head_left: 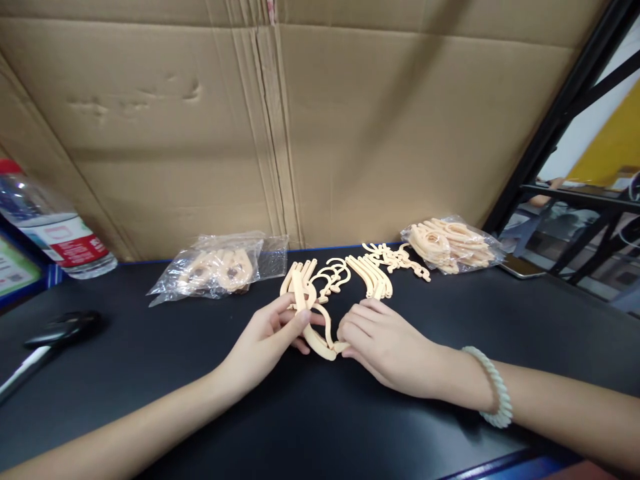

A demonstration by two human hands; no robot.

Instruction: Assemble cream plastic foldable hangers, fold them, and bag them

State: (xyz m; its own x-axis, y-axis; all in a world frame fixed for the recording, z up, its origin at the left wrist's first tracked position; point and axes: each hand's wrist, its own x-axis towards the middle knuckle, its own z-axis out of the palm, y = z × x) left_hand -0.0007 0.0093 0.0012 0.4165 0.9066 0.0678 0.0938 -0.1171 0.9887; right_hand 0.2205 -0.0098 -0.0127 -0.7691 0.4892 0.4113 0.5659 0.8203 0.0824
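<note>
Between my hands is a cream-coloured folding clothes hanger [321, 345], made of curved arms and a round hook part. My left hand [275, 331] grips it, thumb in front and fingers behind. At its lower right end, my right hand [387, 347] has curled fingers pinching a small piece of it, mostly hidden by the fingers. Just beyond my hands lie loose curved hanger arms [369, 275] in a row, and hanger hooks [333, 277] beside them. More small hanger pieces [395, 259] are heaped farther back on the black table [240, 413].
Clear plastic bags of cream parts lie at the back, one left [220, 270] and one right [450, 243]. A cardboard wall [165, 133] closes off the rear. On the left are a water bottle [70, 233] and a black object with a white handle [63, 330].
</note>
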